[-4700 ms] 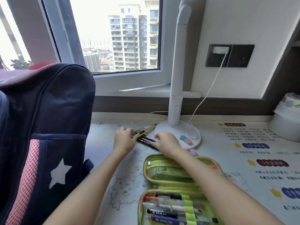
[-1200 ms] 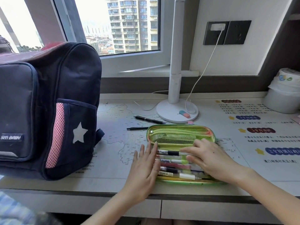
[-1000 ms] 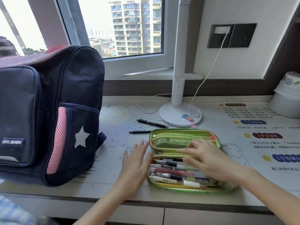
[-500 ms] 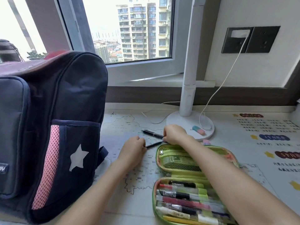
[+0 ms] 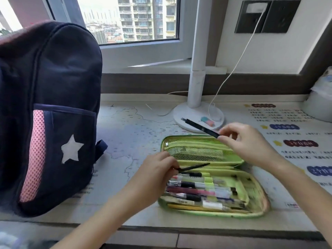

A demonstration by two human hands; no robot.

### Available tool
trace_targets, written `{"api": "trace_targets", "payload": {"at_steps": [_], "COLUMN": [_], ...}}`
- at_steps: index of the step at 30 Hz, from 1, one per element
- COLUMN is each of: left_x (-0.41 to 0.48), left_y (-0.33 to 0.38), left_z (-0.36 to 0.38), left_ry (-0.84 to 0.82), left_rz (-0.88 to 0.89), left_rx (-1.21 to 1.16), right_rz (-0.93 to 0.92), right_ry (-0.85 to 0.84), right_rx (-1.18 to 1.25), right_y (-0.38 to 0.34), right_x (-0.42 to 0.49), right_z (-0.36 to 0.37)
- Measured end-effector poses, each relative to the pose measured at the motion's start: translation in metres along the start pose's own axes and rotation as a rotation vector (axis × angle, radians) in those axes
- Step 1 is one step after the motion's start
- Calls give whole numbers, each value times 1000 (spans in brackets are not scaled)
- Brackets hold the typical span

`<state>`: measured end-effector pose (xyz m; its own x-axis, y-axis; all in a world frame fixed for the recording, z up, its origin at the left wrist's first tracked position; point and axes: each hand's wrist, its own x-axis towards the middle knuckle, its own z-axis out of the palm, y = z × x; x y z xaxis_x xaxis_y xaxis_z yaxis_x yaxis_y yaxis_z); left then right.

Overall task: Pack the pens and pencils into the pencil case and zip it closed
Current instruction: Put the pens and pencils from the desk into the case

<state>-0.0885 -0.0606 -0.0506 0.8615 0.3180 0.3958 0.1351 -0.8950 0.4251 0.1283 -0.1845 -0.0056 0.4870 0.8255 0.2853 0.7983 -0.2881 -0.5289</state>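
A green pencil case (image 5: 258, 211) lies unzipped and flat on the desk in front of me. Several pens (image 5: 199, 193) sit side by side under elastic loops in its near half; the far half has a mesh pocket (image 5: 195, 153). My left hand (image 5: 158, 172) pinches a thin black pen (image 5: 195, 167) at the case's left edge, its tip pointing right over the case. My right hand (image 5: 246, 142) holds a thicker black pen (image 5: 200, 127) by one end above the case's far edge, the pen slanting up and left in the air.
A dark blue backpack (image 5: 48, 112) with a white star stands at the left. A white lamp base (image 5: 183, 115) with a small eraser (image 5: 207, 121) and a cable sits behind the case. A white container (image 5: 318, 103) stands at the right. The desk edge runs just below the case.
Both hands have picked the two black pens off the desk behind the case and brought them back over the open case.
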Motion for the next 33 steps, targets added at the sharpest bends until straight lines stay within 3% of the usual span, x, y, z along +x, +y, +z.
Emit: {"api": "trace_targets", "payload": {"at_steps": [4, 8, 12, 17, 22, 26, 29, 33], "left_x": [7, 10, 8, 8, 17, 39, 64, 92], "left_y": [5, 0, -8, -11, -23, -35, -41, -41], "left_z": [17, 16, 9, 0, -2, 9, 18, 14], "left_ry": [-88, -86, -67, 31, 174, 200, 92, -78], "left_rz": [-4, -191, -363, -534, -676, -763, -783, -769], "left_rx": [-14, -196, -355, -505, -528, -488, -473, -582], "right_rz": [33, -18, -97, -166, -215, -80, 85, 285], "right_ry": [-3, -7, -40, -2, -173, -65, 30, 18], "right_rx": [29, 41, -114, -229, -198, -80, -96, -25], "right_y": [8, 5, 6, -1, -3, 11, 30, 56], "right_x": [-48, -79, -86, -67, -52, -45, -29, -9], "right_z": [-15, -19, 2, 30, 37, 18, 3, -8]}}
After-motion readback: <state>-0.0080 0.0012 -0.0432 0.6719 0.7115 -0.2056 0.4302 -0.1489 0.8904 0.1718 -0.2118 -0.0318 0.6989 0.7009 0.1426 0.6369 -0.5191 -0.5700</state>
